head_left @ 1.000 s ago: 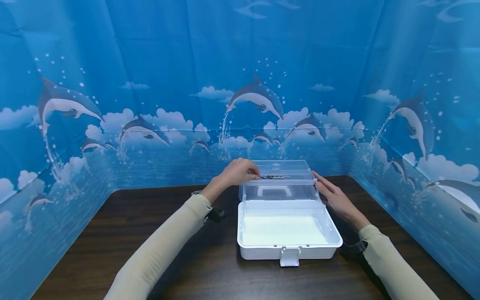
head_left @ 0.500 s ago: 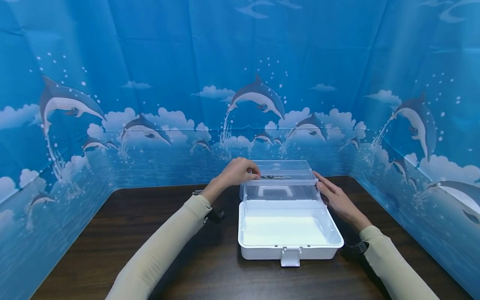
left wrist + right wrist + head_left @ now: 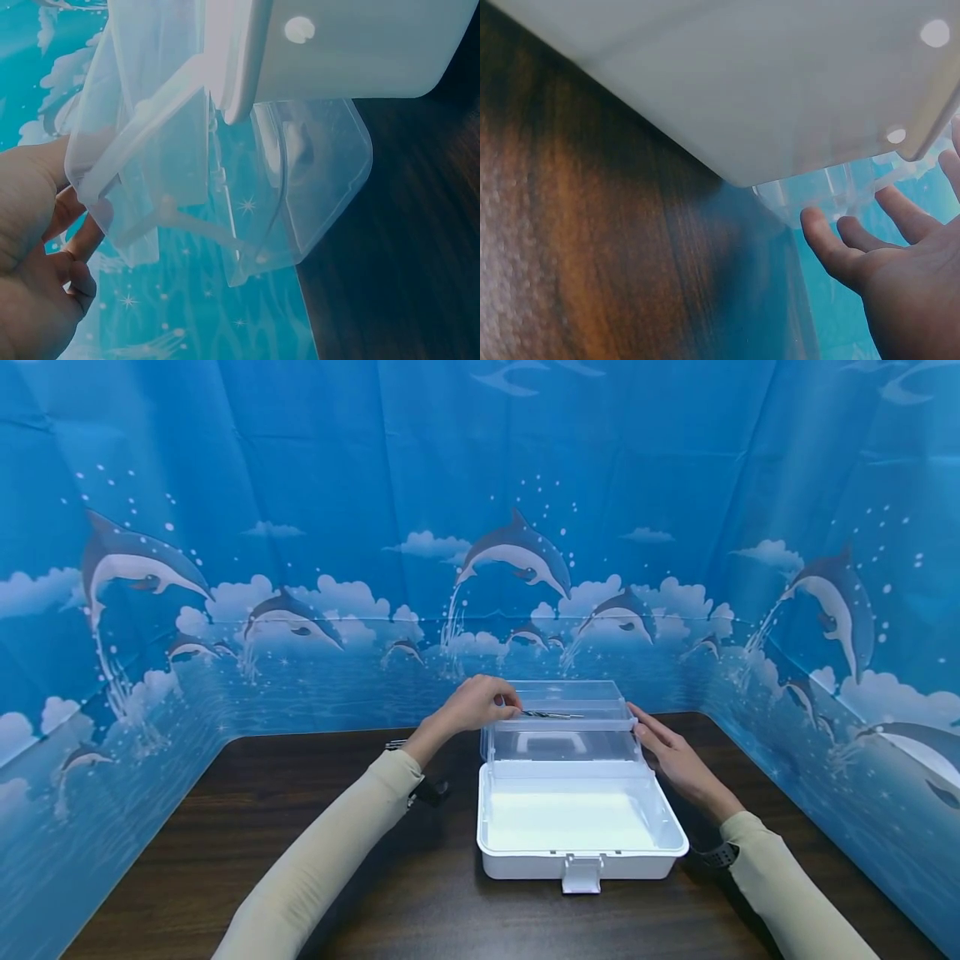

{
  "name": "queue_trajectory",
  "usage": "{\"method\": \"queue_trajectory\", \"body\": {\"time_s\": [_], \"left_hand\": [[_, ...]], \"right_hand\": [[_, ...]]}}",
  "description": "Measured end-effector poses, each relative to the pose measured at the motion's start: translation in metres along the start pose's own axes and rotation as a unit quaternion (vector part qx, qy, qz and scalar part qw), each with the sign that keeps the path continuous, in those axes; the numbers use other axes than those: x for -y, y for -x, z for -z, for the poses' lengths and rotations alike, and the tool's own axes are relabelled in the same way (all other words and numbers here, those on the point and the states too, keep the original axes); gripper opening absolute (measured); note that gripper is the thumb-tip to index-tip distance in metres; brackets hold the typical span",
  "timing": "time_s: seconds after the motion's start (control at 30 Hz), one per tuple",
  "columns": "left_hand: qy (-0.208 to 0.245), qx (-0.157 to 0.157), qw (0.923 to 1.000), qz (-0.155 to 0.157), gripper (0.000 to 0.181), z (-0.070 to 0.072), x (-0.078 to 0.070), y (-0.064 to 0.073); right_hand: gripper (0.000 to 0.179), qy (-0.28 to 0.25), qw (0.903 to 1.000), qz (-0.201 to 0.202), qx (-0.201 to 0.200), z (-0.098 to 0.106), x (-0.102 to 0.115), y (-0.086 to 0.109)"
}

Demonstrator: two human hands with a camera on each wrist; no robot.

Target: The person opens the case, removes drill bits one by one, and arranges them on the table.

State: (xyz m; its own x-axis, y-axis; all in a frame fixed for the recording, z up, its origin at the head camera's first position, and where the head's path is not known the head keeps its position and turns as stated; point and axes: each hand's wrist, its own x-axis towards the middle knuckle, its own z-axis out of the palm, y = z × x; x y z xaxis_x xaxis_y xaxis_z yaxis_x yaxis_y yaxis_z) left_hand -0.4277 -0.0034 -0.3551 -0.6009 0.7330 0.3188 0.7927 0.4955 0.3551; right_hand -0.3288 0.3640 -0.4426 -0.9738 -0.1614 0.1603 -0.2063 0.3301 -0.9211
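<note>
In the head view a white storage box (image 3: pixel 525 865) stands open on the table. Its clear lid (image 3: pixel 504 746) is tipped back, and a clear tray (image 3: pixel 600 724) is raised above the rear. My left hand (image 3: pixel 480 702) is at the tray's left end, thumb and fingertips pinching the end of a thin metal drill bit (image 3: pixel 551 715) that lies across the tray. The exact contact is hidden by the fingers. In the left wrist view, fingers (image 3: pixel 86 240) curl beside the tray wall. My right hand (image 3: pixel 678 764) rests extended fingers against the tray's right end.
The box's front latch (image 3: pixel 581 875) hangs down. The dark wooden table (image 3: pixel 330 827) extends on both sides of the box. A blue dolphin-printed curtain (image 3: pixel 360 568) encloses the back and sides. Some thin metal (image 3: pixel 393 745) shows behind the left wrist.
The drill bit's right end has dipped slightly in the left fingers. Both hands, the box and the tray otherwise stay in place; the view shifts a little.
</note>
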Motion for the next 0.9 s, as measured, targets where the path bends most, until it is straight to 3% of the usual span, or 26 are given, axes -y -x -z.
{"method": "queue_trajectory", "body": {"time_s": [0.47, 0.9], "left_hand": [[-0.012, 0.004, 0.9999, 0.011, 0.013, 0.007, 0.001, 0.003], [-0.018, -0.036, 0.9992, -0.001, 0.014, 0.02, -0.002, 0.018]], "right_hand": [[0.065, 0.002, 1.0, 0.0, 0.0, 0.0, -0.003, -0.001], [0.065, -0.003, 1.0, -0.002, 0.001, 0.001, -0.001, -0.001]]}}
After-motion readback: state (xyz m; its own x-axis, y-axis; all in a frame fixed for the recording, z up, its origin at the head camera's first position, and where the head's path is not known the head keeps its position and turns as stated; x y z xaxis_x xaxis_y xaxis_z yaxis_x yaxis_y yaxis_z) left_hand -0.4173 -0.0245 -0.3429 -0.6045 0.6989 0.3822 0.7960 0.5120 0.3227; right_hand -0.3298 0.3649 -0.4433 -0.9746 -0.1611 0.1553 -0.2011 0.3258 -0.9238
